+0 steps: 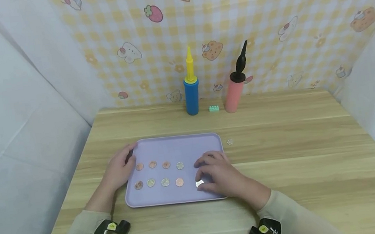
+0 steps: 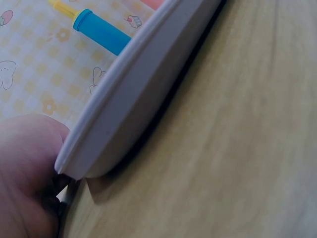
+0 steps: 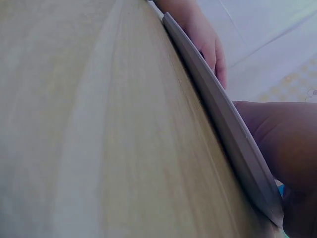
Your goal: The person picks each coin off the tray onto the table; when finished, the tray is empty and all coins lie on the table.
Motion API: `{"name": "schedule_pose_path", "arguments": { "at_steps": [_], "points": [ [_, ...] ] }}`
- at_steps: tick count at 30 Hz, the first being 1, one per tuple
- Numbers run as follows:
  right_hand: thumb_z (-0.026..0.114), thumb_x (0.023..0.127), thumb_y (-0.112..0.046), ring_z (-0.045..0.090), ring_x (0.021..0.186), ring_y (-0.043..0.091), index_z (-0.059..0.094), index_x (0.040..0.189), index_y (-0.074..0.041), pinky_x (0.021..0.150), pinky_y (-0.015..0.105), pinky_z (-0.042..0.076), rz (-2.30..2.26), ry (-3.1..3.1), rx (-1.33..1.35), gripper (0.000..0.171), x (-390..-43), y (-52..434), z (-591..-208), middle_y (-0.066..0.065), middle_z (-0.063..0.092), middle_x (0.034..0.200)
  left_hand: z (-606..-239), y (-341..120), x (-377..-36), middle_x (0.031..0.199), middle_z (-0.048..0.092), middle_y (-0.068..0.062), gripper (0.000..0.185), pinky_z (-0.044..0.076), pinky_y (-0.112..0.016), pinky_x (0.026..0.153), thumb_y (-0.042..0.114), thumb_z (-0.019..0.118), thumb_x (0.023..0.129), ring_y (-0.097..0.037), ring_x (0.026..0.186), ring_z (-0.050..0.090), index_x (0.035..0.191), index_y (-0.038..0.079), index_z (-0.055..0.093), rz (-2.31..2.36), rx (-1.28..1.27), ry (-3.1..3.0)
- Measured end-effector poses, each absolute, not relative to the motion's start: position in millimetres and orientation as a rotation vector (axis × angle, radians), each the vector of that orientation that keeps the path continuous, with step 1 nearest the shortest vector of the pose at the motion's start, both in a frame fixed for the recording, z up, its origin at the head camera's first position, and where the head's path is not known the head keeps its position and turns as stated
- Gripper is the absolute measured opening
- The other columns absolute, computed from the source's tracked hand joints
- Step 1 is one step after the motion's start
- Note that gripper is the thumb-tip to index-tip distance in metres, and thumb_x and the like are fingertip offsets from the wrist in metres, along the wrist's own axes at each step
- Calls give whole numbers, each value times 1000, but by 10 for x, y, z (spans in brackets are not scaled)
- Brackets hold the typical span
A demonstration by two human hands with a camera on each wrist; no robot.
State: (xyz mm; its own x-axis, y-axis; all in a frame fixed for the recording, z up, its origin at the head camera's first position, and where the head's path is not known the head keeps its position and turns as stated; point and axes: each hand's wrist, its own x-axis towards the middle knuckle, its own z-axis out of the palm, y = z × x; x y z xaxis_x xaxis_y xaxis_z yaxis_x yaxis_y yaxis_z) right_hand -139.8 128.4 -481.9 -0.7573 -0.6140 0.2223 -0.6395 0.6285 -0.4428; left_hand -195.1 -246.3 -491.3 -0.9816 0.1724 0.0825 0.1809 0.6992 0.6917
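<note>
A shallow lilac tray [image 1: 182, 197] lies on the table, with several copper and silver coins set out in two rows on it. My left hand [image 1: 119, 171] rests against the tray's left rim, its fingers fairly straight along the edge. Over the tray's right part, my right hand [image 1: 220, 177] pinches a silver coin [image 1: 199, 183] between thumb and forefinger, at the right end of the front row. Its other fingers arch above the tray and cover part of it. In the wrist views the tray's outer wall [image 2: 133, 99] hides the coins.
A silver coin [image 1: 230, 142] lies on the wooden table [image 1: 299, 150] just right of the tray. Farther back stand a blue and yellow hand pump [image 1: 192, 97] and a pink and black one [image 1: 235, 96], with a small mint toy brick [image 1: 214, 108] between them.
</note>
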Motion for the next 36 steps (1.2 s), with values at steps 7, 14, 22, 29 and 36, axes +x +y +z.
{"name": "schedule_pose_path", "arguments": {
  "at_steps": [7,14,22,29,36],
  "points": [
    [93,83,-31,51,139,29,73,91,-29,118,57,28,892,-2708,1145,21,-1401,1292,-4837,-11,74,121,-4923,-2462,-1925,160,45,-29,49,29,-66,122,9,50,109,-50,151,37,157,-1,49,-1157,-304,-2878],
    [91,87,-26,65,119,15,80,96,-28,109,46,45,904,-2579,1289,14,-1406,1313,-4887,-19,75,101,-4892,-2460,-1919,158,47,-30,49,29,-65,122,9,51,109,-50,150,39,156,-2,49,-1149,-321,-2871],
    [90,87,-19,67,107,9,86,104,-25,99,37,51,919,-2414,1400,18,-1423,1336,-4940,-18,78,100,-4883,-2459,-1916,159,46,-31,49,29,-67,122,10,51,109,-51,150,37,156,-2,50,-1144,-316,-2873],
    [96,78,-19,65,106,8,86,105,-21,95,32,53,1117,-2395,1379,29,-1427,1353,-4963,-17,76,101,-4885,-2458,-1924,159,47,-31,48,28,-66,122,10,51,109,-51,150,38,156,-1,50,-1141,-316,-2867],
    [96,78,-12,66,99,7,85,111,-12,88,26,57,1231,-2393,1314,35,-1429,1341,-4964,-11,76,101,-4896,-2468,-1930,160,45,-30,49,26,-66,123,10,51,109,-51,151,36,156,-1,50,-1140,-314,-2870]
  ]
}}
